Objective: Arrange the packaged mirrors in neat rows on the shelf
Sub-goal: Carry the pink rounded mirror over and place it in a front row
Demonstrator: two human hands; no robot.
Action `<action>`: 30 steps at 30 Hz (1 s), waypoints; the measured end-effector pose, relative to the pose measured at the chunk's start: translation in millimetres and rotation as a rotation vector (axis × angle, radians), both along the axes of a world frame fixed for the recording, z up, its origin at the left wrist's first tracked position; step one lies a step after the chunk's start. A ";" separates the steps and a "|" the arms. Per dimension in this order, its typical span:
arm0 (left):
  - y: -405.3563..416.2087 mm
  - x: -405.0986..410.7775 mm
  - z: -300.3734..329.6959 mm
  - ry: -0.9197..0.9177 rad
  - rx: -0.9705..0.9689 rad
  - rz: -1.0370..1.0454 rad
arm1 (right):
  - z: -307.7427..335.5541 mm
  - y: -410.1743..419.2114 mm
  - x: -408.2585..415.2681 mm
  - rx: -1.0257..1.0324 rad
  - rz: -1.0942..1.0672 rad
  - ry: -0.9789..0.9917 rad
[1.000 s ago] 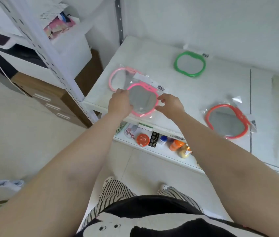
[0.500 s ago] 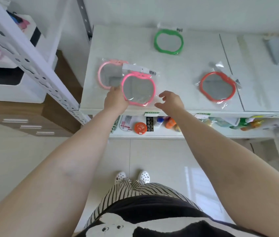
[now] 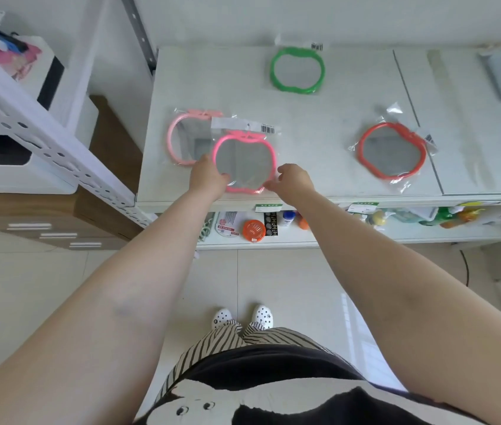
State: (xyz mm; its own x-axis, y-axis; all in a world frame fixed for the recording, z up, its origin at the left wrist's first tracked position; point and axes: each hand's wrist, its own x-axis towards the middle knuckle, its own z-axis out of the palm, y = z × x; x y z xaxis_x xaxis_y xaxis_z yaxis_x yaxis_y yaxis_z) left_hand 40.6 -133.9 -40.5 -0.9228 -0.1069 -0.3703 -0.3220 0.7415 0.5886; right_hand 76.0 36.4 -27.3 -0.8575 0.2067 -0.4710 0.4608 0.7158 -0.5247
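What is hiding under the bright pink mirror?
The bright pink mirror lies over the right side of a pale pink mirror. That covered part is hidden; below both is the white shelf.

A green-framed mirror is seen at upper centre, a red-framed one at right, a hot-pink one at centre, a pale-pink one left of it. The shelf is whitish; black-and-white striped trousers are seen below.

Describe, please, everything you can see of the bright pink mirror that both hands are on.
The bright pink mirror is apple-shaped, with a glossy plastic rim, grey glass and a clear bag with a barcoded header. It lies flat near the shelf's front edge, overlapping the pale pink mirror. The left hand and right hand hold its lower sides.
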 end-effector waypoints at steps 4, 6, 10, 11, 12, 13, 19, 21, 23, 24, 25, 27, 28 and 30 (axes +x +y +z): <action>-0.9 -2.7 0.1 -0.047 0.052 0.119 | -0.7 -1.7 -5.5 -0.047 -0.022 -0.021; -2.0 -5.2 1.5 -0.067 0.106 0.158 | 0.3 -1.0 -8.2 -0.079 -0.061 -0.026; 1.6 -7.2 6.8 -0.087 0.228 0.202 | 2.6 2.9 -11.7 -0.178 -0.187 -0.037; 3.0 -7.2 8.7 -0.100 0.300 0.225 | 3.1 3.6 -11.7 -0.218 -0.209 -0.040; 4.4 -7.3 10.6 -0.117 0.382 0.250 | 3.6 4.0 -11.4 -0.242 -0.228 -0.044; 5.7 -6.7 13.0 -0.134 0.446 0.265 | 3.4 5.1 -10.4 -0.251 -0.259 -0.035; 19.2 -2.3 23.8 -0.132 0.599 0.288 | 7.3 18.4 -2.3 -0.331 -0.366 0.030; 25.8 0.3 27.7 -0.117 0.640 0.304 | 13.3 24.0 0.4 -0.315 -0.404 0.070; 33.6 1.6 32.7 -0.106 0.694 0.301 | 21.2 29.0 3.4 -0.335 -0.462 0.079; 37.3 1.9 35.8 -0.101 0.724 0.295 | 27.0 30.1 6.0 -0.353 -0.491 0.082; 41.1 2.7 39.7 -0.100 0.749 0.288 | 30.6 32.0 7.7 -0.364 -0.525 0.086; 47.6 4.8 48.1 -0.098 0.787 0.267 | 36.3 36.0 11.5 -0.403 -0.580 0.117; 49.9 6.4 52.0 -0.095 0.803 0.256 | 41.9 37.4 14.6 -0.423 -0.610 0.141; 52.2 10.8 59.1 -0.079 0.815 0.235 | 50.4 39.5 22.6 -0.433 -0.657 0.177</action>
State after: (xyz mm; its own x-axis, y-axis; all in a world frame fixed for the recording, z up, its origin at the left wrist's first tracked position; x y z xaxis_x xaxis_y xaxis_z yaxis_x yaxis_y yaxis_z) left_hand 51.4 -81.7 18.6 -0.8781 0.0360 -0.4772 -0.4773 0.0044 0.8787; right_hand 98.6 75.9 23.1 -0.6939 0.5244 -0.4934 0.6008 0.0439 -0.7982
